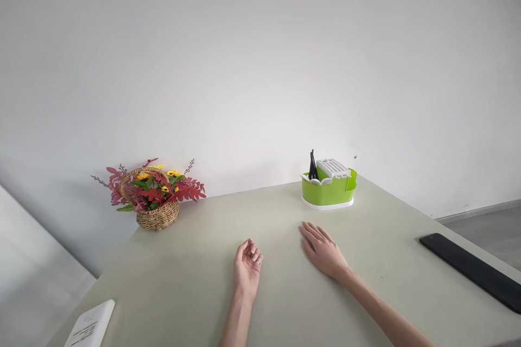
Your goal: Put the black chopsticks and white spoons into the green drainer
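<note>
Near the front middle of the table (195, 282), my left hand (247, 267) rests on its side with the palm showing. Its fingers are loosely curled and nothing is in them. My right hand (323, 251) lies palm down on the tabletop, fingers stretched out towards the wall. Just beyond it stands a green container (325, 193) on a white base; my fingertips are apart from it. A white slotted piece (334, 167) sits on its right part. Something slim and black (312, 167) stands upright at its left, its kind unclear.
At the back left stands a wicker basket (158, 218) of red leaves and yellow flowers. A white box-like object with printed lines (91, 323) lies at the front left. Along the right edge lies a long black flat object (472, 265). A wall (260, 65) rises behind the table.
</note>
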Available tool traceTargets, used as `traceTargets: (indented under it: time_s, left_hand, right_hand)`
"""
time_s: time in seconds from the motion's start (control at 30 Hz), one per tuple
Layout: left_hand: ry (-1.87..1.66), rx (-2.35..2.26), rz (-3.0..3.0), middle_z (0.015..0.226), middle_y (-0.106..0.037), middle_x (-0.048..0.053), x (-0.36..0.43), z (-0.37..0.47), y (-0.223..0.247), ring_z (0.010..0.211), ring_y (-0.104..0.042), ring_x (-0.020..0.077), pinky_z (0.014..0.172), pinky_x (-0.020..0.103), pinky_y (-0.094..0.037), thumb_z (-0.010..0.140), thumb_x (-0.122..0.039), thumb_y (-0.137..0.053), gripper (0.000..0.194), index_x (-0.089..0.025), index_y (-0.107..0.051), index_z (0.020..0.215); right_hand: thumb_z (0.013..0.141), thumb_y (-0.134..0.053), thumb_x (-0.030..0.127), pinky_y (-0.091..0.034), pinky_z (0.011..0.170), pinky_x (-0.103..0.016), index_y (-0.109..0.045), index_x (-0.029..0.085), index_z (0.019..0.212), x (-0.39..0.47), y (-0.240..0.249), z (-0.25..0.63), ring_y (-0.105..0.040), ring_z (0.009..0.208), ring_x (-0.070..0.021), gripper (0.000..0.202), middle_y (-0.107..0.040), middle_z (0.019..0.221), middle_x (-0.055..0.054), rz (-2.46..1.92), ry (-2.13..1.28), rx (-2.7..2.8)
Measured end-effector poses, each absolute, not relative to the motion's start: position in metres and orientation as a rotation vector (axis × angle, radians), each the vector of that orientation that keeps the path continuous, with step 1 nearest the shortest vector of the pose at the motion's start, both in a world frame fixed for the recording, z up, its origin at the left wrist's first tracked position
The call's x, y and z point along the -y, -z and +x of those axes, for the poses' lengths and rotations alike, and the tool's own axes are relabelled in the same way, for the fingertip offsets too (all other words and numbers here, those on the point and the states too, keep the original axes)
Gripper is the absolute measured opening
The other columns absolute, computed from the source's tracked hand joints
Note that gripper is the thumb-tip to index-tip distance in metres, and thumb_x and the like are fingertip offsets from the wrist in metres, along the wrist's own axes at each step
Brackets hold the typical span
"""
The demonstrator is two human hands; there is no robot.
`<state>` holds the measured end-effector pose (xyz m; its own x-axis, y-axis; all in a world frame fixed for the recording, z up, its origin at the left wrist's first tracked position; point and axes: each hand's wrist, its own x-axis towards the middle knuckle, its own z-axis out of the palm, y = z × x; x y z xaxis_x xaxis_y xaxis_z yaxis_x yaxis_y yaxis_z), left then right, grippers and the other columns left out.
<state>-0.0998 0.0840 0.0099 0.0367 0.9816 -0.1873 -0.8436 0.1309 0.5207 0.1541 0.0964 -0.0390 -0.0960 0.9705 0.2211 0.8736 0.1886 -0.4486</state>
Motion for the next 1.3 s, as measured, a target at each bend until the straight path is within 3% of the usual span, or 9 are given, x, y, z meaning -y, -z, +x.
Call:
traceTargets:
  time_s: [1.3]
  left_hand:
    - [-1.441,-0.681,0.388,0.063,-0.049,-0.005,-0.085,-0.089,-0.015,0.051,-0.043,0.0052,0.048,0.019,-0.041,0.075,-0.017,-0.076,0.010,-0.014,-0.067,0.078]
  right_hand:
    - [0.102,-0.033,0.039,-0.020,0.128,-0.041,-0.053,0.019,0.149,-0.099,0.044,0.164,-0.034,0.152,-0.0198,0.054,-0.043,0.161,-0.005,-1.617,-0.278,1.957]
